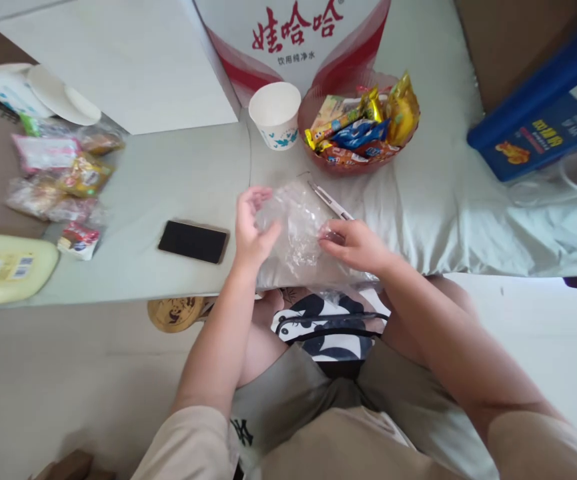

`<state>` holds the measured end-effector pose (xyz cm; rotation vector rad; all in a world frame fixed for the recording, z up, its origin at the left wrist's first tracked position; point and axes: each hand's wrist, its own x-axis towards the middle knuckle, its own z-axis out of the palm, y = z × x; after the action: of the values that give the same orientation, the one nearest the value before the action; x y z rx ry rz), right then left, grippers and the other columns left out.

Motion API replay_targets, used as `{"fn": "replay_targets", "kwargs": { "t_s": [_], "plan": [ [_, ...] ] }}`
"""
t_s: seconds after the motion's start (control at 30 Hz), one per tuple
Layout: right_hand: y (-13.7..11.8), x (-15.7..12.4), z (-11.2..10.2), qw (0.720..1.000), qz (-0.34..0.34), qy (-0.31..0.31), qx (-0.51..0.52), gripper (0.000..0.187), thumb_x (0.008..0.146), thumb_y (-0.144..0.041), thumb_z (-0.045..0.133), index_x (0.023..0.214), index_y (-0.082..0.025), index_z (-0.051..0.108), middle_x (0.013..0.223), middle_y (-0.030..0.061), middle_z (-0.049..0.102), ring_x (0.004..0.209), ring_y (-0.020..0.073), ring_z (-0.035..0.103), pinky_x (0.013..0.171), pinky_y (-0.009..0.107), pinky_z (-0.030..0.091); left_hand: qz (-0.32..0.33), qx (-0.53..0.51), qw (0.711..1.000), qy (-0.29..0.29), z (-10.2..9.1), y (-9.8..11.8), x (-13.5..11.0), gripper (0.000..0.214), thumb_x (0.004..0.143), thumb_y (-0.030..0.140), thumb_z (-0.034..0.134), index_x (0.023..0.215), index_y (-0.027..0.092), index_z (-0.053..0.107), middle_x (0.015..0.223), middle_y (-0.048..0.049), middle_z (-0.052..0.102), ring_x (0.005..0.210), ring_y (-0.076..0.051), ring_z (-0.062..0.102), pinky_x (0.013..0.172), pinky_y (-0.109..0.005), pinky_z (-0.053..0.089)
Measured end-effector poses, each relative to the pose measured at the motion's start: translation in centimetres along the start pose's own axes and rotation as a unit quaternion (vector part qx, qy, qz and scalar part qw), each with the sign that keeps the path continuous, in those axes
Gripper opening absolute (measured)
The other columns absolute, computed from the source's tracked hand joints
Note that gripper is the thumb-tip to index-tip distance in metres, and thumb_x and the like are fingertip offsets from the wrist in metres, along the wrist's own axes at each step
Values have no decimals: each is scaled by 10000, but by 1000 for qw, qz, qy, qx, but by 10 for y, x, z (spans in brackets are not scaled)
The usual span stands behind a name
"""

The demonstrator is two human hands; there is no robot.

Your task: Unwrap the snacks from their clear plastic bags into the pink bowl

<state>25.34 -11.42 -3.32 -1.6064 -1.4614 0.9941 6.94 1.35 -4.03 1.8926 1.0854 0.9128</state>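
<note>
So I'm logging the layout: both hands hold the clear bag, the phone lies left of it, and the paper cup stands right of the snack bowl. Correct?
One slip: the paper cup stands left of the snack bowl, not right. The head view shows it. Both hands, left and right, do hold the clear bag, and the phone lies left of it.

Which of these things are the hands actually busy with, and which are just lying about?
In hand:
clear plastic bag, held by the left hand and right hand

Lying about:
phone
paper cup
bowl of snacks
pen
snack packets
blue box
</note>
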Motion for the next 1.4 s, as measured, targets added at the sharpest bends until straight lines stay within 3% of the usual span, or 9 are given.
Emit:
{"fn": "replay_targets", "kwargs": {
  "t_s": [0.1, 0.2, 0.27, 0.4, 0.63, 0.93, 1.13, 1.3, 1.4],
  "plan": [
    [-1, 4, -2, 984, 41, 80, 157, 156, 864, -381, 545, 841, -227, 540, 661, -37, 593, 556, 119, 572, 571, 260, 460, -102, -111, 988, -30, 14, 8, 9, 425, 937, 439, 569, 1321, 258, 554, 1344, -120, 640, 1303, -250, 613, 949, -352, 555],
    [0, 15, -2, 964, 60, 123, 227, 162, 871, -394, 553, 879, -239, 508, 664, -38, 624, 502, 107, 564, 516, 244, 445, -194, -230, 939, -169, 25, 16, 12, 428, 928, 520, 541, 1200, 205, 641, 1184, -141, 724, 1141, -272, 708, 834, -377, 607],
    [0, 20, -4, 964, 64, 134, 222, 139, 883, -377, 539, 916, -243, 521, 635, -44, 625, 495, 115, 576, 508, 242, 442, -237, -243, 913, -226, 29, 19, 11, 374, 861, 464, 640, 1108, 184, 674, 1025, -122, 759, 963, -259, 756, 739, -357, 616],
    [2, 19, -11, 983, 65, 110, 130, 154, 878, -321, 545, 996, -237, 597, 555, -59, 597, 486, 133, 580, 523, 251, 437, -281, -180, 918, -216, 31, 19, 10, 346, 842, 324, 627, 1170, 217, 650, 690, -11, 707, 538, -159, 676, 452, -226, 478],
    [3, 15, -17, 970, 34, 126, 205, 289, 940, -416, 495, 1169, -266, 588, 626, -57, 581, 471, 110, 497, 521, 261, 442, -258, -255, 917, -168, 18, 15, 12, 250, 783, 301, 613, 1025, 245, 601, 452, 84, 514, 309, -107, 444, 326, -200, 320],
    [2, 9, -21, 960, -124, 122, 220, 360, 890, -496, 583, 665, -229, 673, 808, 47, 652, 769, 185, 599, 720, 341, 495, -232, -351, 896, -140, 10, 4, 10, 128, 693, 285, 585, 612, 186, 576, 546, 3, 602, 451, -121, 572, 453, -246, 485],
    [11, 15, -12, 977, -23, 167, 132, 660, 989, -633, 388, 511, -221, 582, 608, 57, 603, 605, 169, 547, 631, 339, 443, -134, -286, 940, -132, 12, -5, 5, 245, 744, 339, 613, 652, 155, 746, 693, -55, 733, 558, -130, 641, 528, -242, 508],
    [16, 20, -9, 975, -67, 210, -19, 137, 783, -333, 714, 828, -224, 646, 859, 34, 667, 761, 188, 600, 731, 340, 493, -116, -254, 953, -121, 11, -8, 5, 306, 780, 411, 612, 705, 166, 777, 782, -69, 760, 582, -133, 645, 566, -267, 534],
    [16, 19, -8, 965, -105, 228, -76, 288, 756, -175, 644, 1039, -230, 645, 1035, 59, 660, 789, 182, 604, 767, 354, 514, -115, -245, 956, -116, 11, -10, 6, 354, 817, 481, 633, 718, 171, 772, 811, -77, 766, 631, -145, 661, 582, -267, 531]
  ]
}}
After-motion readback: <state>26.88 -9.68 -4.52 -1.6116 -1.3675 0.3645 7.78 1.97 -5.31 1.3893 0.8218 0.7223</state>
